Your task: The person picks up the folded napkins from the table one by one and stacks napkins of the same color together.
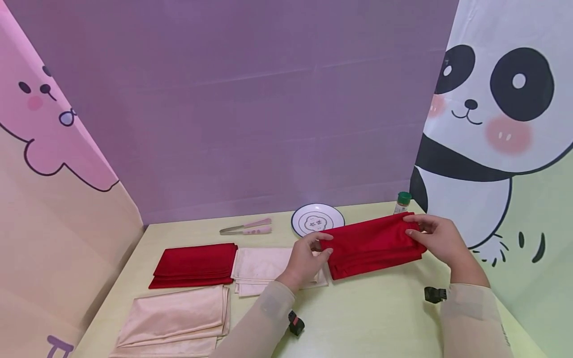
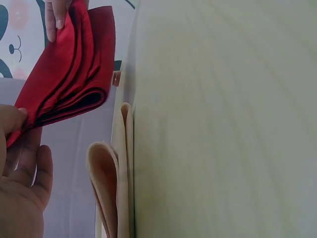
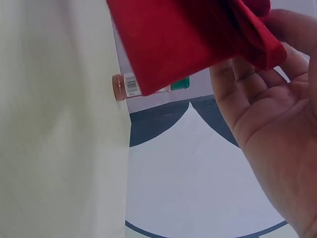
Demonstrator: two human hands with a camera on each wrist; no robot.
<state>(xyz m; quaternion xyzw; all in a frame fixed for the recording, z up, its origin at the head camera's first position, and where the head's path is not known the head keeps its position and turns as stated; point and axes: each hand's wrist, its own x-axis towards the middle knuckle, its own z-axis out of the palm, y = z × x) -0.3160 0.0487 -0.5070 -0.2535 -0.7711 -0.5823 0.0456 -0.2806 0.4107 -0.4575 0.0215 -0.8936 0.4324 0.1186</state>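
A folded red cloth [image 1: 371,243] is held up between both hands over the right part of the table, its layers showing along the lower side. My left hand [image 1: 306,261] pinches its left end between thumb and fingers. At the other end my right hand [image 1: 440,241] grips the cloth, thumb in front and fingers behind. In the left wrist view the red cloth [image 2: 74,64] hangs clear of the tabletop with its folds fanned. Just behind the left hand lies a folded white cloth [image 1: 264,263], partly hidden by that hand.
Left of the white cloth lies another folded red cloth [image 1: 194,263], with a folded beige cloth [image 1: 179,318] nearer the front. Pink-handled tongs [image 1: 246,228] and a white plate [image 1: 318,214] sit at the back. A green-capped bottle [image 1: 403,200] stands at the back right, partly behind the held cloth.
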